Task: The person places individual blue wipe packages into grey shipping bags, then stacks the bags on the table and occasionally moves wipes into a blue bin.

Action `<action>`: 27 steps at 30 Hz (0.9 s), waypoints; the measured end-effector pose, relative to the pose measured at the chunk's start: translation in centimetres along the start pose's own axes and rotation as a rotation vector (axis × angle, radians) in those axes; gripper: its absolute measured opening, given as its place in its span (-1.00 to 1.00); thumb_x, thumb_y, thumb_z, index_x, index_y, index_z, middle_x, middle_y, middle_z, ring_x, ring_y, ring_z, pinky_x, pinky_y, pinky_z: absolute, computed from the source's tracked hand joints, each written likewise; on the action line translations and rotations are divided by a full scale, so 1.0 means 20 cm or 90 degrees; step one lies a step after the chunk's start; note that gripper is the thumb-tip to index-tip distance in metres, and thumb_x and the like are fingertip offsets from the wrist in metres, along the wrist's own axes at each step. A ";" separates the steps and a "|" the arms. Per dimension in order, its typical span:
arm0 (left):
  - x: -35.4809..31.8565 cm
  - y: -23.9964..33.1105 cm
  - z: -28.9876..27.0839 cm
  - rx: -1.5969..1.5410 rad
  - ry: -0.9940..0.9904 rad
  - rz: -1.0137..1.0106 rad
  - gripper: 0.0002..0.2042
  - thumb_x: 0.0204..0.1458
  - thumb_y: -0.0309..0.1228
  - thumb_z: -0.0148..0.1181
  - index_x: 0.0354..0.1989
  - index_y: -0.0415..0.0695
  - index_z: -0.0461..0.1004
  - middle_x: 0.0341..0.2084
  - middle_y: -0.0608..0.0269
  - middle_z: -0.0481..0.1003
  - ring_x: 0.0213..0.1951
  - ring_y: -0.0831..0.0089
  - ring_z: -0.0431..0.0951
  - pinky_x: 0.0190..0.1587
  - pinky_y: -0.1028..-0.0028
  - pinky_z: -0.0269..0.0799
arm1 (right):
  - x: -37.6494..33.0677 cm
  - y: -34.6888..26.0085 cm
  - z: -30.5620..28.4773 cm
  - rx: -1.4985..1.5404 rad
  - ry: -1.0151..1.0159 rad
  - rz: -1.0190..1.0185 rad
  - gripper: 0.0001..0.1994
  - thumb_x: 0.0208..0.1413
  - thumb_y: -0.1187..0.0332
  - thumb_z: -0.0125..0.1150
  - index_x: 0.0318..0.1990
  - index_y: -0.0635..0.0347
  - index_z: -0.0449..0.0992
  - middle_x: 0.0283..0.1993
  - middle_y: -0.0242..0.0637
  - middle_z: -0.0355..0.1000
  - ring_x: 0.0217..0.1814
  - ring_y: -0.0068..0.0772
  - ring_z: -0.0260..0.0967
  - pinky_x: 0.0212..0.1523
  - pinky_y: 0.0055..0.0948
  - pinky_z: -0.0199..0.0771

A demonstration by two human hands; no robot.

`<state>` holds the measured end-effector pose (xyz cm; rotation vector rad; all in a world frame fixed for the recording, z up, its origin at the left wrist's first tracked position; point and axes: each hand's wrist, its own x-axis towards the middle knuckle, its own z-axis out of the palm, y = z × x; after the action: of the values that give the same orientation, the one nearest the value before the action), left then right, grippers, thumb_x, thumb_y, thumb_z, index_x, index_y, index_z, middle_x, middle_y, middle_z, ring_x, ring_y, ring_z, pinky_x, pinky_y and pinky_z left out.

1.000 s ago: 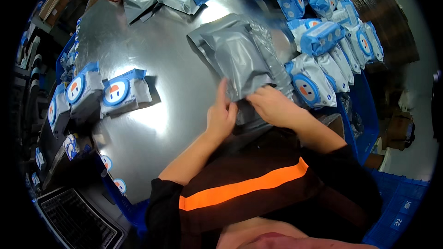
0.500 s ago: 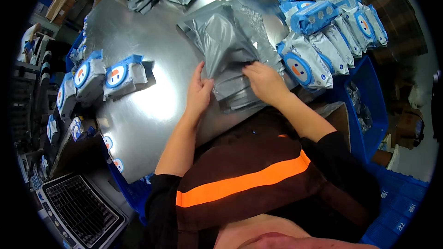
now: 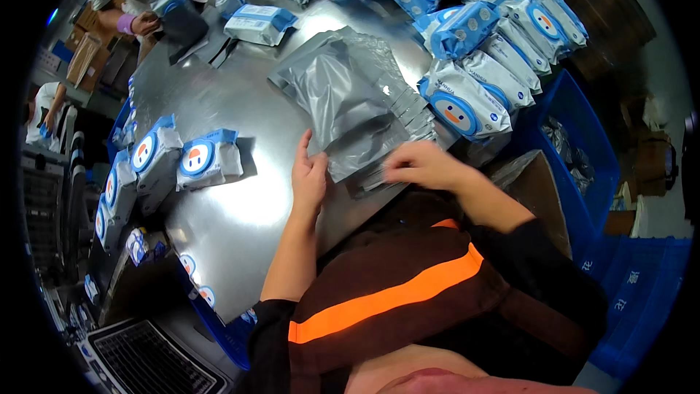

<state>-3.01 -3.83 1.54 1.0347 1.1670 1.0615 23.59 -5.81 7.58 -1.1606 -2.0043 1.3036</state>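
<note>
Grey plastic mailing bags [image 3: 339, 102] lie in a loose stack on the metal table in front of me. The top one is creased, with its near edge toward my body. My left hand [image 3: 310, 181] rests beside the stack's left near corner, index finger stretched out and thumb apart. At the near edge of the bags, my right hand [image 3: 423, 166] has its fingers curled in a closed pinch. Whatever is between those fingertips, if anything, is hidden.
White-and-blue wipes packs [image 3: 467, 106] crowd the table's right side, and several more packs [image 3: 210, 159] stand at the left. A blue crate [image 3: 583, 138] is at right. Across the metal table [image 3: 219, 233], a co-worker's hands [image 3: 146, 24] handle a dark grey bag.
My right hand has drawn back from the bag's upper layer toward its near edge. The top bag lies flatter. The co-worker's hands have come further into view with a bag.
</note>
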 end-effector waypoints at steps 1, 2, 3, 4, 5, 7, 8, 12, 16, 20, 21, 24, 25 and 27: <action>0.00 -0.01 0.00 -0.008 -0.004 0.011 -0.37 0.20 -0.54 0.00 0.47 -0.21 0.00 -0.57 0.53 0.30 -0.50 0.75 0.24 -0.40 0.68 0.15 | -0.17 0.07 -0.11 0.083 0.001 0.048 -0.82 0.12 0.29 0.37 -0.27 0.22 0.66 -0.26 -0.35 0.59 -0.23 -0.50 0.50 -0.19 -0.46 0.49; -0.02 -0.02 -0.03 -0.014 -0.001 0.023 -0.37 0.20 -0.55 0.00 0.47 -0.21 0.02 -0.58 0.55 0.28 -0.50 0.76 0.20 -0.40 0.68 0.11 | -0.35 0.10 -0.23 0.106 -0.011 0.159 -0.82 0.13 0.31 0.37 -0.29 0.26 0.65 -0.28 -0.38 0.59 -0.25 -0.54 0.48 -0.19 -0.49 0.49; -0.02 -0.02 -0.04 0.010 -0.009 0.037 -0.39 0.22 -0.55 0.01 0.46 -0.23 0.02 -0.57 0.51 0.31 -0.52 0.74 0.23 -0.43 0.68 0.16 | -0.57 0.19 -0.33 0.178 0.034 0.198 -0.83 0.10 0.32 0.39 -0.30 0.25 0.65 -0.30 -0.39 0.57 -0.26 -0.55 0.47 -0.23 -0.50 0.47; -0.02 -0.02 -0.04 0.018 -0.011 0.038 -0.40 0.23 -0.55 0.01 0.45 -0.24 0.04 -0.58 0.52 0.30 -0.52 0.75 0.23 -0.43 0.69 0.15 | -0.82 0.33 -0.42 0.213 0.087 0.320 -0.83 0.07 0.32 0.43 -0.28 0.22 0.65 -0.31 -0.39 0.56 -0.28 -0.58 0.45 -0.27 -0.51 0.45; -0.01 -0.02 -0.04 0.026 -0.018 0.038 -0.41 0.23 -0.55 0.01 0.44 -0.24 0.05 -0.59 0.53 0.30 -0.52 0.76 0.22 -0.43 0.69 0.14 | -1.10 0.49 -0.46 0.236 0.177 0.439 -0.79 0.03 0.28 0.46 -0.26 0.19 0.64 -0.33 -0.40 0.54 -0.31 -0.60 0.44 -0.30 -0.52 0.44; -0.01 -0.04 -0.06 0.051 -0.050 0.040 -0.42 0.21 -0.57 0.02 0.43 -0.25 0.10 -0.56 0.49 0.32 -0.51 0.71 0.26 -0.41 0.65 0.19 | -1.82 0.95 -0.48 -0.008 0.286 0.735 -0.76 0.00 0.42 0.41 -0.15 0.21 0.63 -0.34 -0.37 0.55 -0.22 -0.49 0.51 -0.22 -0.50 0.51; 0.01 -0.05 -0.09 0.069 -0.065 0.050 -0.42 0.18 -0.59 0.02 0.41 -0.24 0.12 -0.52 0.44 0.36 -0.50 0.65 0.31 -0.39 0.60 0.25 | -1.98 1.07 -0.41 -0.207 0.254 0.717 -0.73 0.00 0.45 0.40 -0.10 0.22 0.62 -0.30 -0.35 0.56 -0.16 -0.47 0.51 -0.17 -0.48 0.52; -0.01 0.00 -0.15 0.672 0.104 0.489 -0.37 0.05 -0.65 0.02 0.39 -0.21 0.19 -0.17 0.07 0.50 -0.21 0.27 0.54 -0.14 0.30 0.47 | -1.16 0.59 -0.35 -0.166 0.351 0.427 -0.63 0.05 0.58 0.27 0.06 0.19 0.56 -0.03 -0.17 0.56 0.01 -0.30 0.55 0.04 -0.38 0.55; 0.11 0.04 -0.15 0.823 -0.083 0.662 -0.38 -0.05 -0.65 0.05 0.32 -0.19 0.30 0.31 -0.05 0.29 0.34 0.06 0.29 0.34 0.14 0.25 | -0.22 0.15 -0.25 -0.494 0.366 -0.150 -0.56 -0.01 0.56 0.30 0.08 0.08 0.56 0.05 -0.19 0.49 0.07 -0.11 0.46 0.07 -0.25 0.49; 0.20 0.09 -0.09 0.682 -0.237 0.697 -0.48 -0.03 -0.60 0.09 0.22 -0.23 0.42 0.26 0.01 0.38 0.25 0.07 0.42 0.30 0.15 0.33 | 0.27 0.16 -0.36 -0.594 0.108 -0.490 -0.83 0.10 0.45 0.20 -0.14 0.13 0.57 0.01 -0.20 0.49 0.03 -0.07 0.46 0.06 -0.23 0.49; 0.20 0.09 -0.08 0.643 -0.193 0.677 -0.51 0.04 -0.62 0.09 0.22 -0.19 0.44 0.15 0.04 0.47 0.15 0.11 0.52 0.21 0.19 0.43 | 0.32 0.20 -0.35 -0.580 0.027 -0.561 -0.87 0.11 0.43 0.18 -0.19 0.14 0.57 -0.03 -0.19 0.51 -0.01 -0.06 0.48 0.04 -0.22 0.51; 0.17 -0.02 -0.05 0.337 0.000 0.377 -0.56 0.11 -0.61 0.10 0.21 -0.14 0.47 0.00 0.06 0.52 0.04 0.17 0.57 0.13 0.25 0.48 | 0.37 0.27 -0.27 -0.297 0.069 -0.218 -0.90 0.17 0.36 0.17 -0.31 0.18 0.53 -0.25 -0.20 0.53 -0.15 -0.03 0.50 -0.04 -0.20 0.54; 0.20 0.01 -0.01 0.371 0.095 0.479 -0.59 0.15 -0.62 0.10 0.19 -0.12 0.49 -0.20 0.10 0.51 -0.15 0.26 0.57 0.01 0.33 0.46 | 0.39 0.25 -0.24 -0.227 0.165 -0.176 -0.81 0.25 0.29 0.14 -0.33 0.21 0.49 -0.47 -0.25 0.43 -0.39 -0.14 0.49 -0.30 -0.25 0.58; 0.24 -0.03 0.02 0.361 0.158 0.393 -0.62 0.17 -0.59 0.07 0.18 -0.14 0.49 -0.27 0.12 0.48 -0.24 0.29 0.50 -0.06 0.37 0.42 | 0.43 0.24 -0.16 0.024 0.201 0.065 -0.74 0.31 0.22 0.12 -0.33 0.24 0.49 -0.49 -0.32 0.39 -0.47 -0.31 0.44 -0.44 -0.38 0.52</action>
<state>-2.08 0.70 0.21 1.8275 1.4340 1.3975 23.45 4.00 4.16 -1.3719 -1.7061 1.1192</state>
